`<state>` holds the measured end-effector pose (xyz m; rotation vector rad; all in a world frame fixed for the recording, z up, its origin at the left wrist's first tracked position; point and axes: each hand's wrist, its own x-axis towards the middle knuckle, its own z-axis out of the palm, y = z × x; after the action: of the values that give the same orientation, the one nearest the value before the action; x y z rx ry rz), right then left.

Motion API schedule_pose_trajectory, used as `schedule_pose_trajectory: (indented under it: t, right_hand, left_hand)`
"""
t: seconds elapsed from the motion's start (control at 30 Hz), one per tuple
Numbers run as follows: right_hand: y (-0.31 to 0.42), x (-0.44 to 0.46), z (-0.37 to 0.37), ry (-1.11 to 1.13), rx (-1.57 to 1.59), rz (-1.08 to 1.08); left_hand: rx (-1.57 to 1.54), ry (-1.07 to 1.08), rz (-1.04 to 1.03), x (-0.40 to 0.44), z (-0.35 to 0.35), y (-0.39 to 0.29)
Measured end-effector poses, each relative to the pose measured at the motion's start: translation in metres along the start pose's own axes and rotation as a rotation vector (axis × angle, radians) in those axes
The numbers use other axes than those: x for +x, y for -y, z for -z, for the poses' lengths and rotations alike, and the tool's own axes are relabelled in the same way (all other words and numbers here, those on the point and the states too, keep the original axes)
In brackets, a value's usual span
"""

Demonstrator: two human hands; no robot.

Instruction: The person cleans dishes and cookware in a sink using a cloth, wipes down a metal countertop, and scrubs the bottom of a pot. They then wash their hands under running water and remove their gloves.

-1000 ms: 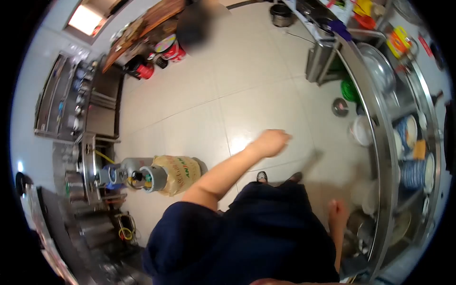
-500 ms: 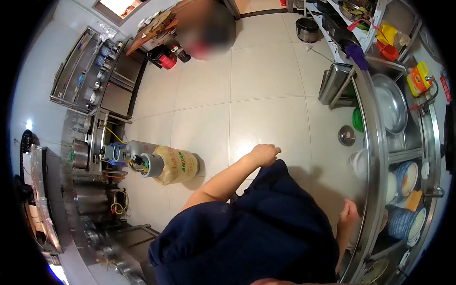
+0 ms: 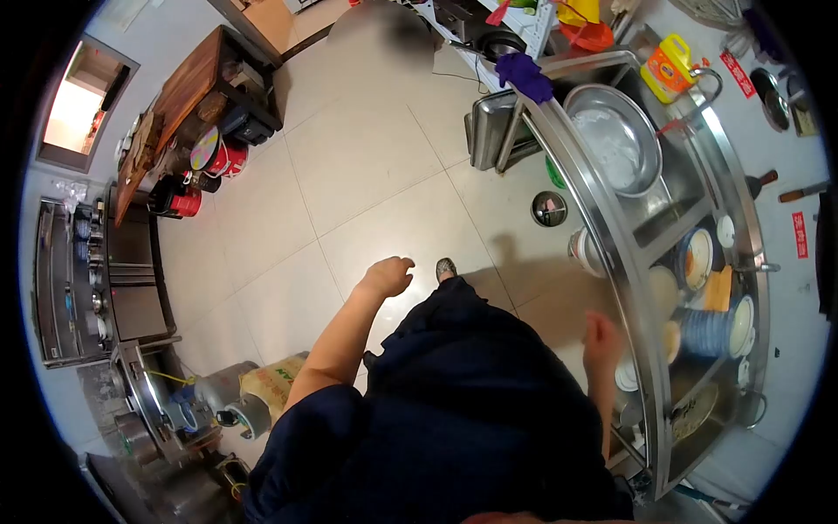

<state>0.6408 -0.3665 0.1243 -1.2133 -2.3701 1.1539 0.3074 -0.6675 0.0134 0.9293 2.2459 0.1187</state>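
Observation:
My left hand (image 3: 388,276) hangs over the tiled floor in front of my body, its fingers curled together with nothing visible in them. On the right, my right hand (image 3: 602,339) is slightly blurred beside the metal rim of the sink unit (image 3: 616,262); its fingers look closed and no object shows in them. A large metal basin (image 3: 614,140) sits in the upper sink. Lower down, stacked blue-and-white bowls (image 3: 704,334) and a yellow-brown sponge or cloth (image 3: 718,288) lie in another compartment. A shoe (image 3: 446,268) shows ahead of my dark clothing.
Gas cylinders (image 3: 229,384) stand at lower left, one partly wrapped in a yellowish sack. A wooden-topped table (image 3: 188,83) has buckets under it at upper left. A metal bowl (image 3: 549,209) rests on the floor near the sink. Purple gloves (image 3: 524,77) hang at the sink corner.
The view has turned toward the right and moved forward, so the sink unit appears closer and the cylinders lower left. Both hands have swung slightly; neither has taken hold of anything visible.

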Motion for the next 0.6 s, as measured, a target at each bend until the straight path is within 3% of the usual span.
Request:
schedule_pose_trajectory:
  t: [0.2, 0.33, 0.4, 0.47, 0.6]
  right_hand:
    - [0.056, 0.069, -0.059, 0.061, -0.035, 0.069]
    - [0.102, 0.115, -0.084, 0.211, -0.061, 0.213]
    - [0.116, 0.137, -0.093, 0.248, -0.078, 0.333]
    - [0.125, 0.158, -0.099, 0.276, -0.086, 0.516]
    - [0.152, 0.191, -0.117, 0.337, -0.149, 0.605]
  left_hand:
    - [-0.08, -0.1, 0.003, 0.063, 0.048, 0.056]
    - [-0.232, -0.096, 0.261, 0.054, 0.042, 0.103]
    - [-0.154, -0.013, 0.312, 0.042, 0.014, 0.137]
    - [-0.251, -0.125, 0.436, 0.017, -0.041, 0.169]
    - [-0.472, -0.025, 0.708, -0.061, -0.096, 0.169]
